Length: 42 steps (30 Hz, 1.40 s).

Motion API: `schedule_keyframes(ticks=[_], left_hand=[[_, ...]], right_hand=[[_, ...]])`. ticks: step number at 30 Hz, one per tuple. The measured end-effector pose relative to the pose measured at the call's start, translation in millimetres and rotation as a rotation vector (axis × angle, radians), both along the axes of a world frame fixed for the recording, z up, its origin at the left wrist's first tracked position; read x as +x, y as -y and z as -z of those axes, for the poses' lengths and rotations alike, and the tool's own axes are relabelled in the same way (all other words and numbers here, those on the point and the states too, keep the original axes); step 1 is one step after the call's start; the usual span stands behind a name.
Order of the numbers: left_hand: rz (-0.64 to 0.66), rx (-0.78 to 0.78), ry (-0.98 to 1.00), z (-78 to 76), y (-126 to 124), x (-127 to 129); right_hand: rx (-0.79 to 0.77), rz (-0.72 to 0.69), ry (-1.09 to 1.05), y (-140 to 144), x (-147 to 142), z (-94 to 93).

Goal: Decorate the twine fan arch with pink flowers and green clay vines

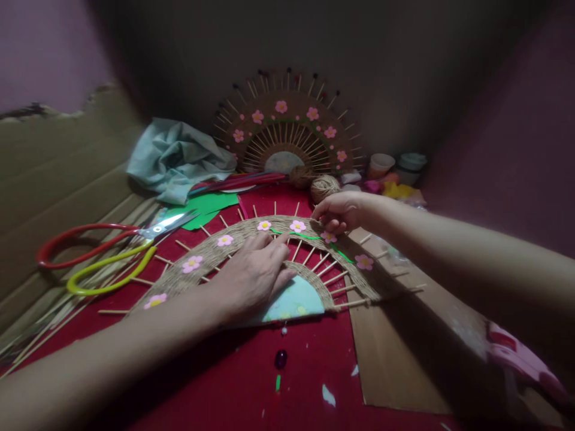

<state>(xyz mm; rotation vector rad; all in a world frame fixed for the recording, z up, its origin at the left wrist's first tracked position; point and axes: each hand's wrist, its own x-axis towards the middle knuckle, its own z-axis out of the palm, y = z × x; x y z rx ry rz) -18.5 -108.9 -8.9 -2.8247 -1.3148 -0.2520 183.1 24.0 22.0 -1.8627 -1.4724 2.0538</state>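
A half-round fan of sticks and woven twine lies on the red surface, with pink clay-like flowers and a green wavy stem on its band. My left hand rests over the fan's middle, fingers stretched out and lying on the sticks and the band's inner edge. At the outer edge of the band, right of the top, my right hand has its fingers curled together. Whatever they pinch is hidden. Close to those fingers are a pink flower and the green stem. A pale blue half-disc forms the fan's centre.
Scissors with red and yellow handles lie left, over loose sticks and green sheet. Behind stand a similar decorated fan, a twine ball and blue cloth. Cardboard and a pink-handled tool lie right.
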Motion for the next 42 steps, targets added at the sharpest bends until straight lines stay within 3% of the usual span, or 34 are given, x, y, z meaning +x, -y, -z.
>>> schedule_keyframes(ticks=[7, 14, 16, 21, 24, 32, 37, 42], left_hand=[[-0.172, -0.005, 0.053, -5.1, -5.1, -33.1], [-0.027, -0.019, 0.065, -5.0, -5.5, -35.4], [-0.014, -0.021, 0.053, -4.9, -9.3, -32.5], [0.005, 0.027, 0.016, 0.8, -18.7, -29.4], [0.007, 0.037, -0.009, 7.1, -20.4, -28.6], [0.01, 0.02, -0.03, 12.9, -23.4, -28.0], [0.013, 0.054, -0.024, 12.5, -21.5, -28.6], [0.04, 0.049, -0.058, 7.6, -20.7, -25.1]], right_hand=[[0.268, 0.012, 0.101, 6.0, -1.7, -5.3], [0.891, -0.002, 0.213, 39.1, -21.1, -1.7], [1.02, -0.076, 0.187, 52.4, -28.5, 2.2], [1.389, -0.465, 0.288, 70.3, -35.8, 21.0], [1.553, -0.563, 0.404, 71.1, -34.2, 32.5], [1.683, -0.684, 0.499, 72.4, -30.7, 42.9], [1.826, -0.628, 0.445, 77.1, -27.7, 42.1], [1.793, -0.658, 0.461, 82.6, -25.1, 43.9]])
